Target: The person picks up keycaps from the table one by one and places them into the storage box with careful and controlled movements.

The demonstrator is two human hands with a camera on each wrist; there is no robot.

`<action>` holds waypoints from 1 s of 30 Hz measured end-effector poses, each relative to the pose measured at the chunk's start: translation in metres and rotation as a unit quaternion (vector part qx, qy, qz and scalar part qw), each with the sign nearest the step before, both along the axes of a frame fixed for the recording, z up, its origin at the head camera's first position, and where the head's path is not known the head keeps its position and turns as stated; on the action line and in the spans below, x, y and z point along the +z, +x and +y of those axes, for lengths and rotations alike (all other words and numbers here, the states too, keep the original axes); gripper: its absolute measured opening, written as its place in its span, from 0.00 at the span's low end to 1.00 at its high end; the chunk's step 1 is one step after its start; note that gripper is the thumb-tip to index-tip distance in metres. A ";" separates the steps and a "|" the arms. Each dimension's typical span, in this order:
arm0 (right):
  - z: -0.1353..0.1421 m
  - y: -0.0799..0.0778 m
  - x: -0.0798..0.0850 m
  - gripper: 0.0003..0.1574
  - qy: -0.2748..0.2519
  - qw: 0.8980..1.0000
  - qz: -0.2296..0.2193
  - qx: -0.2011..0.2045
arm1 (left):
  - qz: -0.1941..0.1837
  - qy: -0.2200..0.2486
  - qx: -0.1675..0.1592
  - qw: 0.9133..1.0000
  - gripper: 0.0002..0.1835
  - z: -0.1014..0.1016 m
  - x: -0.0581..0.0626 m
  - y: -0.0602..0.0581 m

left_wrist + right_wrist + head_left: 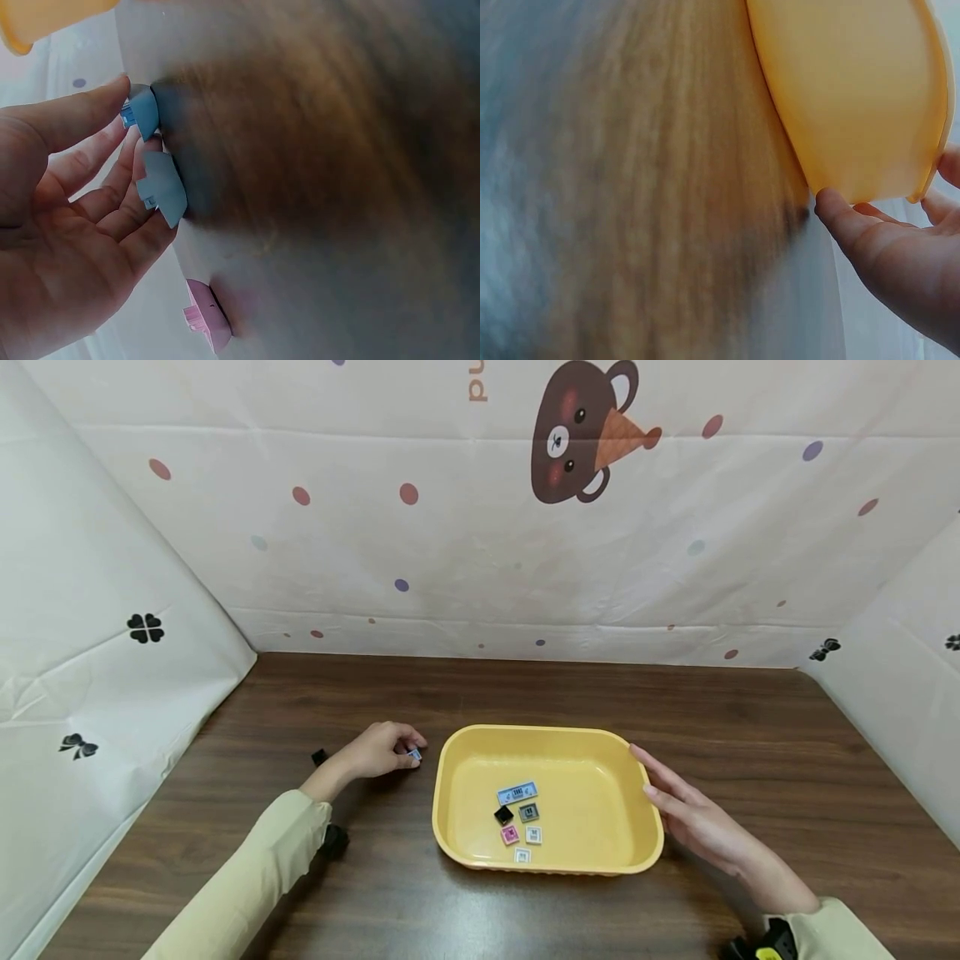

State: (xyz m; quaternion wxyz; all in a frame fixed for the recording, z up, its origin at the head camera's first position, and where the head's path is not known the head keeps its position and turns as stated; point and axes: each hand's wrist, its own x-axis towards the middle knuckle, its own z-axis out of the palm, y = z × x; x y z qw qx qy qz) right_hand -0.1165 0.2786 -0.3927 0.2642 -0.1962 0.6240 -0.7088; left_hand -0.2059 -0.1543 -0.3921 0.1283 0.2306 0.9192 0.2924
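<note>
My left hand (382, 750) is at the table left of the yellow tub, its thumb and fingertips pinching a small blue keycap-like piece (142, 112). In the left wrist view a second pale-blue piece (165, 187), with a stub on one side, sits at the tips of the other fingers. A pink piece (208, 315) of similar shape lies apart from that hand. My right hand (697, 818) touches the right side of the yellow tub (480, 732). Its fingers reach along the tub's rim with the thumb lower on the outer wall (855, 105).
Inside the tub lie a long blue piece (517, 792), a black piece (503, 815), a grey piece (528, 812), a pink piece (510, 834) and two white ones. White printed sheets (480, 543) wall the brown wooden table (675, 702) at the back and both sides.
</note>
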 end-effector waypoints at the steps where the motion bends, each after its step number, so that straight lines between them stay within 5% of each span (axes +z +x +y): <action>1: 0.000 0.000 0.000 0.34 0.000 1.000 -0.001 0.000 | 0.000 -0.003 -0.001 1.000 0.11 0.000 -0.001 0.000; 15: 0.000 -0.001 0.000 0.34 -0.001 1.000 -0.001 0.004 | -0.003 -0.015 0.020 1.000 0.12 0.003 0.007 0.006; 30: 0.000 0.000 0.000 0.34 0.017 1.000 -0.001 -0.004 | 0.028 0.116 0.059 0.991 0.15 0.001 0.016 0.024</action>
